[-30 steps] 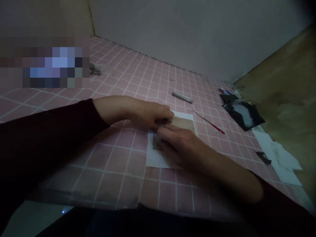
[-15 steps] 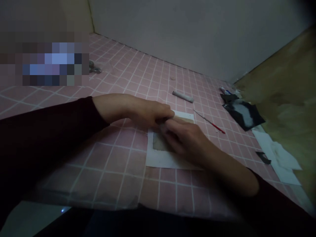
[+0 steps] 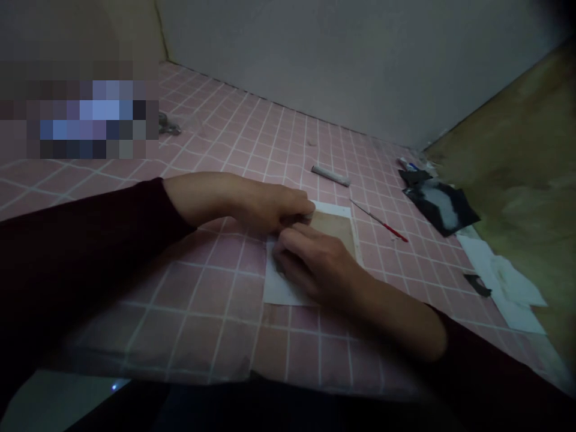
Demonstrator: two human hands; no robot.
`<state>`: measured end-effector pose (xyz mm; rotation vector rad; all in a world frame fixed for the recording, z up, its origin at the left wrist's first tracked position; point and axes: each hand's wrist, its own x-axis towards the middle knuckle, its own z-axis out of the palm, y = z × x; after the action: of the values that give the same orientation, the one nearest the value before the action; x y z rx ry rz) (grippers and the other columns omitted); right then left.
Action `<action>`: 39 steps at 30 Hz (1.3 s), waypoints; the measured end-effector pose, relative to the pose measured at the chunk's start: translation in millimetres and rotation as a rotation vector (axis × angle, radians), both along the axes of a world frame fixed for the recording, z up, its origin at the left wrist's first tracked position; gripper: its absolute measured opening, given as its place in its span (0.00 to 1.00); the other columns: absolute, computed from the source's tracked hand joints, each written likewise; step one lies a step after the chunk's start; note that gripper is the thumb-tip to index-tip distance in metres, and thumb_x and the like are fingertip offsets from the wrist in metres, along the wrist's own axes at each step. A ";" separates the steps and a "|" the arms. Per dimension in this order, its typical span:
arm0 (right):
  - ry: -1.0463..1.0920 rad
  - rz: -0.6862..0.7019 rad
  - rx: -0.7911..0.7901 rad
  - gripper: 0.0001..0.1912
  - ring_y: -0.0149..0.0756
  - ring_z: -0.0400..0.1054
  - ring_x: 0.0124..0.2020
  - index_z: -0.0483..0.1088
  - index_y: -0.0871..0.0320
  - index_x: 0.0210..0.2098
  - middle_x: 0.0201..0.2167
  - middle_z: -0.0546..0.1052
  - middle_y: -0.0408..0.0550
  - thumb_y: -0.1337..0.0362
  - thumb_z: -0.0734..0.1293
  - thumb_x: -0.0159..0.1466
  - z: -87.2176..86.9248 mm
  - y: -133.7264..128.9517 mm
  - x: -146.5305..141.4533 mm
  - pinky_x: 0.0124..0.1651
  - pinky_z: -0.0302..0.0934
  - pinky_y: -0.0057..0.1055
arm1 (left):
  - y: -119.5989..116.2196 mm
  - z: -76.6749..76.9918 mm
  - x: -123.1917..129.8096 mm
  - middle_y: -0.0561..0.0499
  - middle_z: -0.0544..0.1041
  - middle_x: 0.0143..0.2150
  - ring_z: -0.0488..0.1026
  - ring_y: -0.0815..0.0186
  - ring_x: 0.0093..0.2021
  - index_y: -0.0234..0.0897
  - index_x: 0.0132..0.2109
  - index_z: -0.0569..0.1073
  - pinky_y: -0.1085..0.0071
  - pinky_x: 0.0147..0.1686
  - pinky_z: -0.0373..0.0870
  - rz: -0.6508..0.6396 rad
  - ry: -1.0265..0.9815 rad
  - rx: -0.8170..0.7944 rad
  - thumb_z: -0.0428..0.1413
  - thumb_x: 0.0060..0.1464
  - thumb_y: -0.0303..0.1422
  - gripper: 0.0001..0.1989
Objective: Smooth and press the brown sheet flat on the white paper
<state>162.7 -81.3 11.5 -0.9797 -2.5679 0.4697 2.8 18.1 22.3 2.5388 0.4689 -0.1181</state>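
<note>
A white sheet [image 3: 288, 295] lies on the pink checked cloth, with a thin tan-grey square piece [image 3: 335, 227] on top of it. My left hand [image 3: 276, 207] rests at the far left part of the sheet, fingers curled down; what is under them is hidden. Just nearer to me, my right hand [image 3: 315, 261] is closed low over the left part of the piece, and its fingertips are out of sight. Whatever the right fingers grip cannot be made out. The two hands nearly touch and cover much of the piece.
Beyond the sheet lies a grey cylinder [image 3: 330, 176]. A thin tool with a red handle [image 3: 396, 232] is to its right. Further right are a black sheet with a grey patch [image 3: 445, 207], a dark scrap [image 3: 478, 285] and white papers [image 3: 517, 294]. Walls stand behind and right.
My right hand has moved left and towards me across the piece, uncovering more of its right side. My left hand stays nearly in place. The view has shifted slightly.
</note>
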 end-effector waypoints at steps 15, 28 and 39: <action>-0.109 0.010 -0.120 0.07 0.30 0.58 0.29 0.63 0.60 0.30 0.29 0.66 0.46 0.73 0.57 0.63 5.7 -8.4 -2.7 0.34 0.54 0.28 | 2.0 -3.1 -0.1 0.53 0.68 0.34 0.62 0.71 0.30 0.37 0.38 0.67 0.74 0.29 0.56 -0.012 -0.037 0.019 0.53 0.45 0.29 0.09; 0.007 -0.002 -0.090 0.06 0.29 0.59 0.28 0.64 0.60 0.30 0.27 0.67 0.44 0.72 0.59 0.63 3.0 -0.4 0.8 0.34 0.54 0.27 | 1.4 -1.8 -0.6 0.54 0.70 0.32 0.63 0.71 0.29 0.38 0.36 0.67 0.74 0.28 0.55 -0.010 -0.021 -0.024 0.51 0.46 0.28 0.06; -0.034 -0.058 0.009 0.07 0.30 0.57 0.28 0.61 0.59 0.28 0.28 0.65 0.45 0.72 0.58 0.63 0.5 -0.7 1.6 0.34 0.54 0.29 | 1.9 -2.5 -0.4 0.52 0.72 0.36 0.65 0.70 0.31 0.38 0.38 0.68 0.74 0.29 0.58 -0.003 -0.010 -0.023 0.51 0.46 0.28 0.09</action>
<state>164.2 -82.0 12.0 -1.0642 -2.5612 0.4290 2.4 19.9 19.8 2.5164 0.4569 -0.1108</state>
